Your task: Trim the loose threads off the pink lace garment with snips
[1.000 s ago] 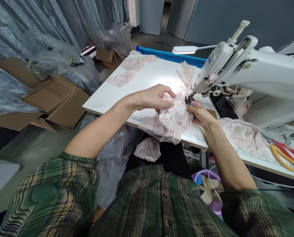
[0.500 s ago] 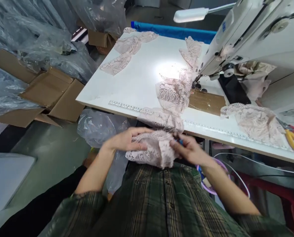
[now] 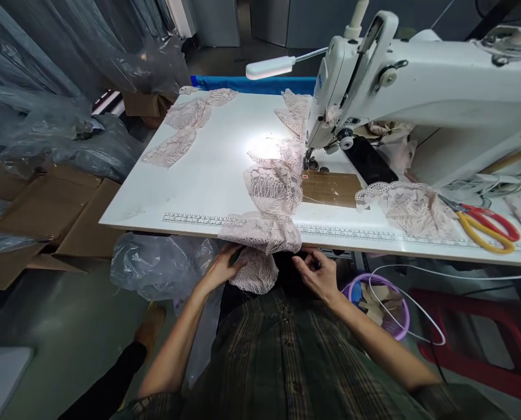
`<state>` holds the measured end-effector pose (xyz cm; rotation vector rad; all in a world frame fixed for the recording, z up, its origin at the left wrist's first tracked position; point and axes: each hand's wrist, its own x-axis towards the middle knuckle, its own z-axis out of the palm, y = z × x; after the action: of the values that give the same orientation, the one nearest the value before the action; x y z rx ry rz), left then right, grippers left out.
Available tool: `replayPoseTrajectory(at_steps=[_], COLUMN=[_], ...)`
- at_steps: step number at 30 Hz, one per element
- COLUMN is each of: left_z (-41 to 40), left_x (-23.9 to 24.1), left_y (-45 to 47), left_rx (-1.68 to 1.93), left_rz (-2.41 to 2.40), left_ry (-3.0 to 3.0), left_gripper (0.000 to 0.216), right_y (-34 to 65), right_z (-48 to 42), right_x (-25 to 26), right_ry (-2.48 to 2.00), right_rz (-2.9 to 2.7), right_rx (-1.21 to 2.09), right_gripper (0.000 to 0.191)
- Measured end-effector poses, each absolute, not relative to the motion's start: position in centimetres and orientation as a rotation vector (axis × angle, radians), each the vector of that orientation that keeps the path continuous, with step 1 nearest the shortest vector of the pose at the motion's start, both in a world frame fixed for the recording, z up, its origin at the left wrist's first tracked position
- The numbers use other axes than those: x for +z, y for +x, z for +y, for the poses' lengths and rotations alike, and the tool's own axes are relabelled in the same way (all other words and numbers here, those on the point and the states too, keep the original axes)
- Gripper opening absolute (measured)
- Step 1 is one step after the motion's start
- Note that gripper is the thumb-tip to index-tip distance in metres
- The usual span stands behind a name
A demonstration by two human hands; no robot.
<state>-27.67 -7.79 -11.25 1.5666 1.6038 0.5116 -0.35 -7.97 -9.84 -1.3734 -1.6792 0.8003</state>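
Note:
Pale pink lace (image 3: 271, 186) runs in a chain from beside the sewing machine's needle across the table and over its front edge. Below that edge hangs a lace piece (image 3: 255, 273) in front of my lap. My left hand (image 3: 219, 269) grips its left side, thumb against the lace and fingertips partly hidden under the edge. To the right, at the table's edge, my right hand (image 3: 320, 273) is closed around a small dark object that is mostly hidden, clear of the hanging piece.
The white sewing machine (image 3: 330, 99) stands at right, with brown cardboard (image 3: 332, 188) by its needle. Scissors (image 3: 483, 227) lie beside another lace piece (image 3: 418, 207). More lace (image 3: 185, 122) lies far left. Below are a purple basket (image 3: 402, 332), red stool (image 3: 474, 344) and plastic bags (image 3: 155, 265).
The lace piece has dropped from between both hands to hang below the table edge. My right hand has come away from it. The view has swung right.

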Motion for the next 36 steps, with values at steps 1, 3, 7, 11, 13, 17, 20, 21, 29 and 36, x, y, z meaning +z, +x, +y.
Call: replayPoseTrajectory(at_steps=[1, 3, 7, 11, 13, 17, 20, 21, 29, 36], left_z=[-7.9, -8.1, -8.5, -9.0, -9.2, -9.8, -10.7, -11.1, -13.2, -13.5], left_x=[-10.2, -8.1, -6.0, -6.9, -7.4, -7.2, -6.3, -6.0, -2.7, -2.1], left_y=[-27.7, -28.0, -28.5, -27.3, -25.7, -22.8, -21.9, -21.9, -22.6, -22.9], left_rx=[0.494, 0.482, 0.652, 0.802, 0.764, 0.599, 0.561, 0.601, 0.777, 0.774], left_rz=[1.576, 1.489, 1.190, 0.954, 0.843, 0.610, 0.735, 0.828, 1.288, 1.285], left_ry=[1.561, 1.507, 1.289, 0.990, 0.916, 0.930, 0.910, 0.894, 0.897, 0.979], left_gripper=[0.053, 0.056, 0.092, 0.120, 0.124, 0.098, 0.058, 0.048, 0.037, 0.035], right_y=[-0.8, -1.7, -2.8, -2.7, -2.6, -2.2, -1.4, -1.1, -0.8, -3.0], right_z=[-7.9, -7.8, -8.5, -10.5, -11.3, -11.8, -11.6, -11.4, -9.8, -9.7], right_x=[-9.3, -8.2, -6.1, -4.1, -3.4, -3.2, -3.5, -3.5, -4.2, -5.3], right_ry=[-1.390, -1.361, -1.058, -0.484, -0.288, -0.184, -0.286, -0.344, -1.038, -1.031], right_rz=[-1.583, -1.488, -1.637, -1.999, -2.101, -2.237, -2.283, -2.278, -2.016, -2.147], right_rx=[0.860, 0.984, 1.201, 1.450, 1.494, 1.502, 1.506, 1.527, 1.474, 1.309], right_gripper=[0.042, 0.043, 0.045, 0.037, 0.033, 0.031, 0.032, 0.030, 0.035, 0.045])
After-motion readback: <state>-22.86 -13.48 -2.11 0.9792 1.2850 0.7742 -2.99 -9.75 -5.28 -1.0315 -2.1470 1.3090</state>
